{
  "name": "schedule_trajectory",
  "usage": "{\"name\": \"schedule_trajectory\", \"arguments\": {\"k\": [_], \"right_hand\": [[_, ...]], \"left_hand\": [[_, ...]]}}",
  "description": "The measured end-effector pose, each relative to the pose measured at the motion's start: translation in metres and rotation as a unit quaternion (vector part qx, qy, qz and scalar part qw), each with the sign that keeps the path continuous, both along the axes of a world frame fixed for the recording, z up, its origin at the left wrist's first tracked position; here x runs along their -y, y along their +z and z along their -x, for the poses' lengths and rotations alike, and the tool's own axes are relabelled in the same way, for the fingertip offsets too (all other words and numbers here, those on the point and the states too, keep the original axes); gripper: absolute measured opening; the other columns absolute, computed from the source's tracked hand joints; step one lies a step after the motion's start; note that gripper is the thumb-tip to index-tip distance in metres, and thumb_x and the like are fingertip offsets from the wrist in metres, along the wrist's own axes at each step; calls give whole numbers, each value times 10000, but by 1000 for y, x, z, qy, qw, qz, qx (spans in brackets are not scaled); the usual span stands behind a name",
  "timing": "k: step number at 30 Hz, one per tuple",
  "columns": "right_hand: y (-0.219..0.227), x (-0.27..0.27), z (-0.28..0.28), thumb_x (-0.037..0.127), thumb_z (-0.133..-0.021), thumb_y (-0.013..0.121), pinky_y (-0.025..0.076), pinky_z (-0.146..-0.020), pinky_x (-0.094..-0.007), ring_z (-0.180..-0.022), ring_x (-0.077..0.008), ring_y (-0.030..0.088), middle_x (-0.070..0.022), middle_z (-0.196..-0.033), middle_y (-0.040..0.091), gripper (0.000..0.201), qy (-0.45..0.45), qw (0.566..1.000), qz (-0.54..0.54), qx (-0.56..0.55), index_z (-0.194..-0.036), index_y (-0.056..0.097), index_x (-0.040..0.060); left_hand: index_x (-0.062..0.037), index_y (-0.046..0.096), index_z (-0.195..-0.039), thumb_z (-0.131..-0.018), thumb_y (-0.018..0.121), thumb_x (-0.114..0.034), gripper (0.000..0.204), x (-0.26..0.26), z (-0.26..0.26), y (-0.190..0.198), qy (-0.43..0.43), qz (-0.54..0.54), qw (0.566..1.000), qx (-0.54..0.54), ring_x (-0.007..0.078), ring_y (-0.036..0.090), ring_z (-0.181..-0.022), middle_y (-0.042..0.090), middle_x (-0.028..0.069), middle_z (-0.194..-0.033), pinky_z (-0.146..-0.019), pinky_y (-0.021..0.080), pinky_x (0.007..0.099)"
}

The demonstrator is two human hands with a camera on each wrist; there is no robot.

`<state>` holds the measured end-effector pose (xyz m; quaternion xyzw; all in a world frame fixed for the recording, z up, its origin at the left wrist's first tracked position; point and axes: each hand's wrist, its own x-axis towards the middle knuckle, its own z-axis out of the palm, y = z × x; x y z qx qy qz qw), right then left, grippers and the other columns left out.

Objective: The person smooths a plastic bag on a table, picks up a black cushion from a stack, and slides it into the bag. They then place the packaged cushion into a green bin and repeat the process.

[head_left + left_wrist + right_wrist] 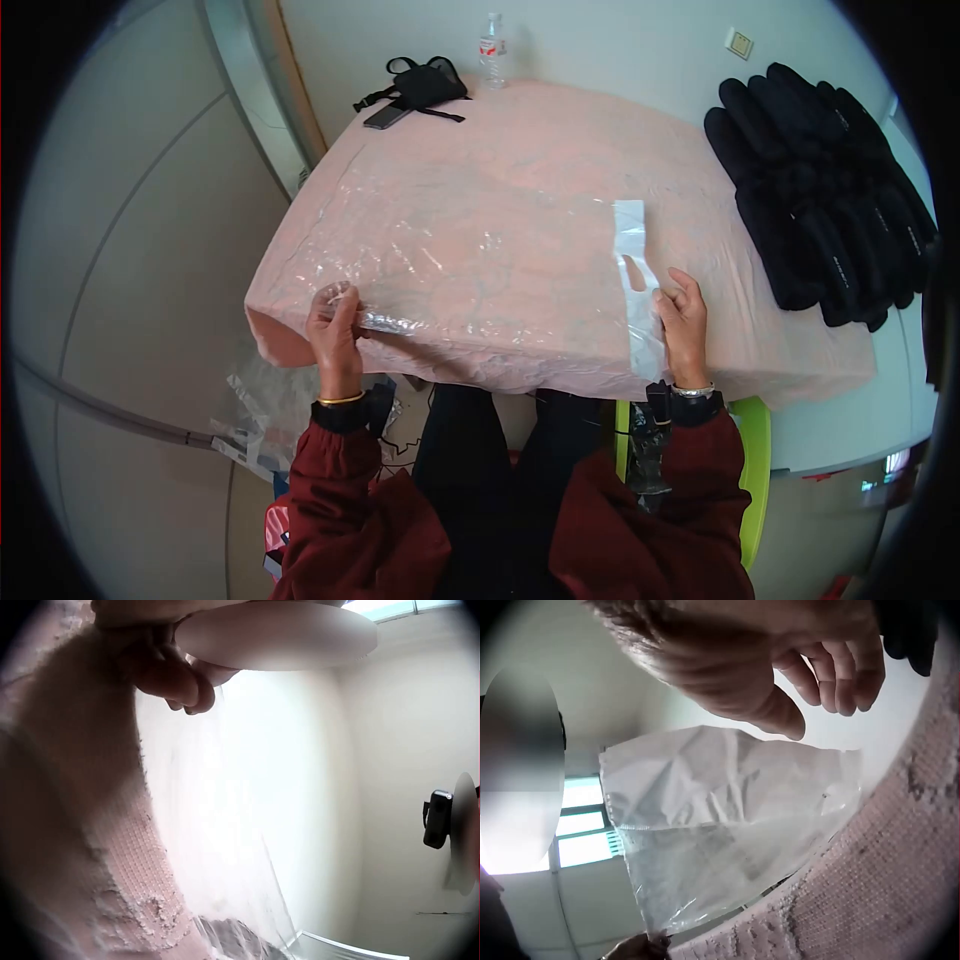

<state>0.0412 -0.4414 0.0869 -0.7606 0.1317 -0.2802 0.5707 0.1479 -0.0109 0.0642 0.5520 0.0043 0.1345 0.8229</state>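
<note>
A clear plastic bag point(490, 265) lies spread across the pink table cover, with a white strip point(630, 228) along its right end. That strip has an oval handle hole cut in it. At the near left corner of the bag, my left hand point(335, 318) pinches the plastic between thumb and fingers. My right hand point(683, 318) is beside the white strip, its thumb right at the strip's edge and its fingers loosely bent and apart from the thumb. In the right wrist view the bag's white part point(727, 776) stands up, creased, below my right hand point(780, 667).
A bottle point(492, 50), a black strapped pouch point(430, 85) and a phone point(388, 115) are at the back. Puffy black padded items point(825, 200) cover the right side. Crumpled clear plastic point(265, 400) hangs at the lower left; a green stool point(755, 460) stands below the near edge.
</note>
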Motion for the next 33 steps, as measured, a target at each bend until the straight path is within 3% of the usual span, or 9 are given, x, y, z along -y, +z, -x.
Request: {"name": "schedule_trajectory", "arguments": {"k": [2, 4, 6, 14, 18, 20, 23, 26, 33], "right_hand": [[16, -9, 13, 6, -893, 633, 497, -889, -323, -1059, -200, 602, -124, -1190, 624, 406, -41, 984, 172, -11, -1284, 530, -32], [46, -40, 39, 67, -821, 702, 455, -1014, -416, -1211, -335, 546, -214, -1312, 550, 534, 40, 879, 466, 98, -1311, 520, -39], [52, -73, 46, 187, -792, 755, 363, -1116, -481, -1340, -420, 436, -266, -1424, 449, 707, 160, 865, 467, 89, -1388, 452, -44], [4, -51, 32, 330, -815, 758, 198, -1192, -533, -1469, -410, 242, -278, -1551, 276, 912, 136, 841, 512, -109, -1483, 284, -70], [26, -57, 43, 330, -862, 708, 193, -1188, -549, -1471, -411, 242, -267, -1558, 278, 851, 170, 858, 480, -64, -1483, 290, -75], [25, -67, 31, 328, -878, 684, 193, -1188, -548, -1473, -411, 238, -262, -1562, 276, 831, 170, 850, 495, -61, -1485, 288, -76], [21, -80, 18, 325, -910, 636, 192, -1188, -547, -1477, -413, 231, -252, -1571, 271, 789, 167, 828, 532, -50, -1489, 283, -78], [3, -89, 0, 296, -926, 599, 195, -1193, -528, -1476, -407, 238, -240, -1575, 278, 755, 219, 817, 533, -17, -1496, 276, -79], [7, -62, 9, 440, -918, 575, 187, -1198, -517, -1468, -421, 247, -271, -1564, 279, 849, 199, 808, 546, -97, -1497, 261, -96]], "left_hand": [[-31, 622, -1107, -926, 693, -105, 209, 4, 1, 1, 9, -4, 1000, -12, 50, 512, -609, 590, -22, -745, -553, 406, 185], [-27, 581, -1185, -925, 697, -108, 296, 11, 3, 2, 3, -39, 999, -1, 52, 520, -616, 602, -12, -756, -559, 408, 186], [-26, 561, -1224, -925, 698, -110, 340, 15, 7, 4, -5, -62, 998, 5, 53, 524, -620, 609, -6, -762, -562, 409, 186], [-3, 469, -1344, -910, 706, -53, 496, -17, -7, -4, 52, -65, 996, 17, 111, 599, -787, 651, 76, -915, -680, 492, 245], [11, 440, -1393, -914, 677, -23, 535, -19, 0, 7, 322, -225, 904, 170, 233, 594, -1086, 608, 171, -1177, -905, 501, 342], [22, 416, -1427, -893, 652, 17, 584, 23, 27, 34, 276, -432, 797, 319, 358, 458, -1317, 478, 226, -1401, -1081, 398, 444], [38, 399, -1448, -795, 697, 5, 719, 94, 55, 38, -87, -497, 783, 364, 455, 388, -1377, 393, 270, -1489, -1142, 317, 523], [79, 367, -1450, -922, 629, -404, 763, 164, 75, 28, -211, -547, 717, 377, 452, 328, -1422, 339, 280, -1532, -1179, 241, 533], [120, 346, -1442, -866, 527, -670, 995, 111, 41, 13, -165, -689, 616, 345, 450, 319, -1425, 334, 304, -1524, -1187, 225, 532]]}}
